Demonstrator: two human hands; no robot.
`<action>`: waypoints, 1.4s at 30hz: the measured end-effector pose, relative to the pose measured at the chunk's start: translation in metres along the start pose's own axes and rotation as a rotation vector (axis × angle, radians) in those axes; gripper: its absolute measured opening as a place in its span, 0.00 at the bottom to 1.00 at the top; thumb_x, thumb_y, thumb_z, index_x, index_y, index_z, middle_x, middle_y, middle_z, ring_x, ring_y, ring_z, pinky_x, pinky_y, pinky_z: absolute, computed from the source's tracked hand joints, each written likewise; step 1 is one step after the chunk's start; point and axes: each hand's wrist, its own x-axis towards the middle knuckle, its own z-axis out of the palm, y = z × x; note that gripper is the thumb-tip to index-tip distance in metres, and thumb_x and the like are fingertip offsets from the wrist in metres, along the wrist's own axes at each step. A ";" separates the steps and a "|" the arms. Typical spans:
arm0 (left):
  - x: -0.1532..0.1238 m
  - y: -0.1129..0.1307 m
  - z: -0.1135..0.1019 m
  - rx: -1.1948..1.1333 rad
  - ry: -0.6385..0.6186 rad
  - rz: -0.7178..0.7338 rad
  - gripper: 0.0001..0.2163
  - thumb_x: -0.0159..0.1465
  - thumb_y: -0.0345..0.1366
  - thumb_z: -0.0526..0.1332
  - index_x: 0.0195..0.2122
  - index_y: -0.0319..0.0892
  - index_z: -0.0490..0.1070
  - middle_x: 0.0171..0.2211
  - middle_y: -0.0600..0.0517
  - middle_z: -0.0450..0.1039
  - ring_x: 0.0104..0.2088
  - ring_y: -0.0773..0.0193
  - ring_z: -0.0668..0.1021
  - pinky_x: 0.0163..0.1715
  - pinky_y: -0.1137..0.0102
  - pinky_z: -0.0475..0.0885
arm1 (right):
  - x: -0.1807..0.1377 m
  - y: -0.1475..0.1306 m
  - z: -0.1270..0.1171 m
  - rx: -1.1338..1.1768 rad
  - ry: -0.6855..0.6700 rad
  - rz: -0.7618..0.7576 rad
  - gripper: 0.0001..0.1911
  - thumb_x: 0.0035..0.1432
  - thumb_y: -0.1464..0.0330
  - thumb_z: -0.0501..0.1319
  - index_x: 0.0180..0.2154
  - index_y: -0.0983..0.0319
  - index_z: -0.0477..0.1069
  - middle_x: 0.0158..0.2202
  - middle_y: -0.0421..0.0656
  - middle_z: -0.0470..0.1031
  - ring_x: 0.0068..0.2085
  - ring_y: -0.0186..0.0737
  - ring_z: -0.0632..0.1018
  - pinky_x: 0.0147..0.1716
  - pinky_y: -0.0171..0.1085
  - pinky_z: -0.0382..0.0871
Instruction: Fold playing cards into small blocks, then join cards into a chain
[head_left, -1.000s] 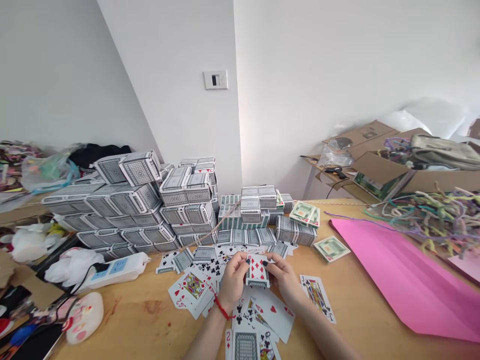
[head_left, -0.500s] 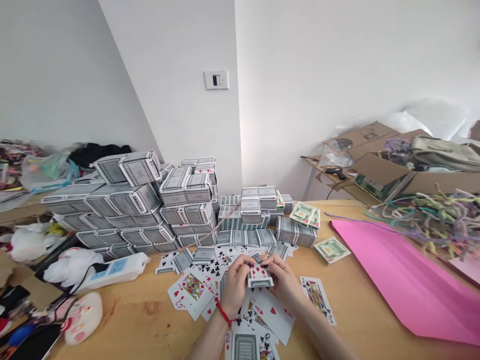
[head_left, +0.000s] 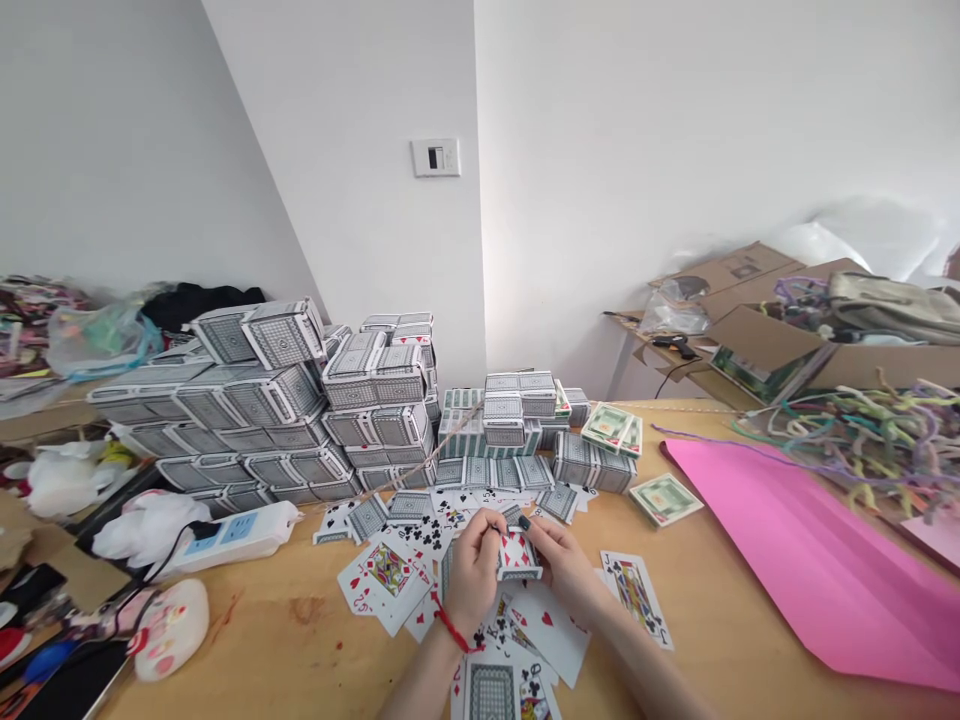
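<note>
Both my hands meet low in the middle of the wooden table (head_left: 285, 640). My left hand (head_left: 472, 570), with a red string round the wrist, and my right hand (head_left: 564, 562) are closed on the two sides of a folded playing card (head_left: 514, 557) with red diamonds, bent into a small box shape. Loose playing cards (head_left: 386, 575) lie face up all around and under my hands. Behind them rises a big pile of folded card boxes (head_left: 300, 410) with grey patterned backs.
A white power strip (head_left: 236, 533) and a white plush toy (head_left: 169, 630) lie at the left. A pink paper sheet (head_left: 795, 560) covers the right side, with coloured pipe cleaners (head_left: 862, 430) and cardboard boxes (head_left: 765, 340) behind it. Small green card packs (head_left: 664, 497) lie near the pile.
My hands have bent the diamond card further down between them and closed in tighter on it. The view has shifted slightly.
</note>
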 end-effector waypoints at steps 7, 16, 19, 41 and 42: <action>-0.001 -0.005 0.002 -0.011 -0.075 -0.029 0.06 0.54 0.29 0.50 0.31 0.45 0.62 0.25 0.57 0.60 0.23 0.67 0.63 0.25 0.75 0.60 | 0.005 0.007 -0.013 -0.318 0.044 -0.194 0.17 0.51 0.55 0.56 0.27 0.63 0.67 0.20 0.36 0.60 0.21 0.30 0.60 0.21 0.31 0.55; 0.008 -0.026 0.004 0.085 -0.024 -0.084 0.08 0.56 0.40 0.55 0.33 0.42 0.67 0.22 0.57 0.62 0.23 0.67 0.66 0.24 0.75 0.61 | 0.004 0.003 -0.011 -0.608 0.128 -0.352 0.18 0.54 0.54 0.52 0.28 0.62 0.67 0.23 0.40 0.66 0.25 0.35 0.66 0.24 0.32 0.61; 0.008 -0.025 0.003 0.111 -0.018 -0.071 0.08 0.57 0.39 0.54 0.32 0.42 0.67 0.22 0.57 0.62 0.23 0.67 0.66 0.24 0.75 0.62 | 0.003 0.003 -0.009 -0.666 0.116 -0.377 0.16 0.55 0.56 0.51 0.30 0.62 0.67 0.27 0.42 0.69 0.29 0.38 0.69 0.29 0.34 0.63; 0.008 -0.024 0.000 -0.101 -0.027 -0.208 0.08 0.53 0.37 0.58 0.21 0.38 0.67 0.17 0.58 0.60 0.19 0.71 0.61 0.19 0.76 0.56 | 0.005 0.006 -0.018 -0.669 0.093 -0.295 0.11 0.54 0.64 0.52 0.28 0.62 0.69 0.19 0.38 0.65 0.21 0.33 0.64 0.21 0.32 0.58; 0.009 -0.024 -0.001 -0.118 -0.034 -0.206 0.09 0.53 0.38 0.58 0.21 0.38 0.67 0.17 0.58 0.60 0.19 0.71 0.61 0.19 0.76 0.56 | 0.006 0.007 -0.018 -0.616 0.085 -0.268 0.11 0.53 0.62 0.53 0.28 0.62 0.68 0.18 0.37 0.63 0.20 0.32 0.62 0.19 0.31 0.57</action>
